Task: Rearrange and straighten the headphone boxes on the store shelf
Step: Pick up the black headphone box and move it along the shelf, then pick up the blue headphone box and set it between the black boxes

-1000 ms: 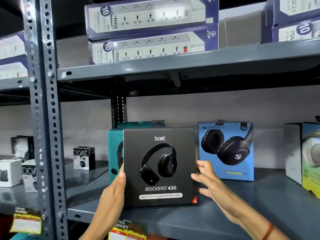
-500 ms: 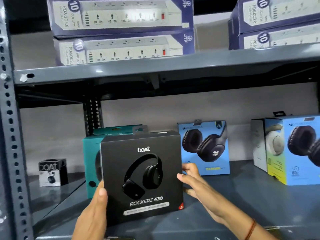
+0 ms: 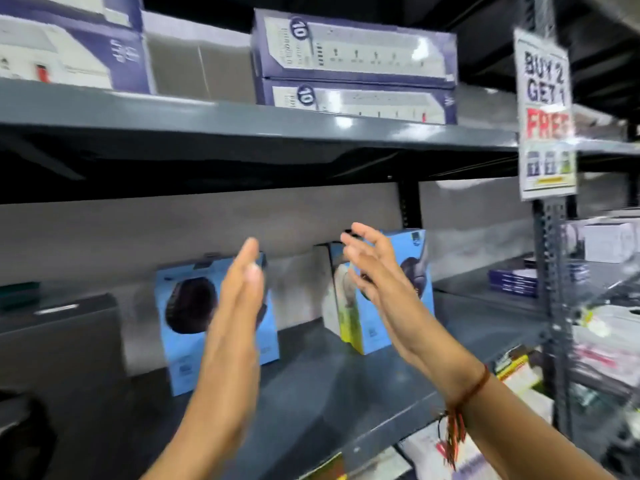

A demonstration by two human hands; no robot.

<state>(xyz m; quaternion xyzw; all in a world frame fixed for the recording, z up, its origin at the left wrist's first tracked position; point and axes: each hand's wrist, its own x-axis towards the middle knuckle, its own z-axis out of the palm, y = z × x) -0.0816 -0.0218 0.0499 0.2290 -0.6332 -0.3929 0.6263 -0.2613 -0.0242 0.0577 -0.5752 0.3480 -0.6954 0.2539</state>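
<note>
Two blue headphone boxes (image 3: 214,323) (image 3: 391,292) on grey metal shelf (image 3: 346,386); hands (image 3: 239,306) (image 3: 374,268) empty.

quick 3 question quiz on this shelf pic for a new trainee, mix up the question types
1. True or false: the left hand and the right hand are each gripping a box.
2. Multiple choice: the right-hand blue headphone box stands A) square to the shelf edge, B) turned at an angle, C) flat on its face.
3. Fill in: the hanging sign reads "BUY 2 GET 1 ____".

Key
1. False: both hands are open, raised in front of the blue boxes, holding nothing.
2. B: its yellow-and-white side panel shows, unlike the left-hand blue headphone box, which faces more forward.
3. FREE
</note>
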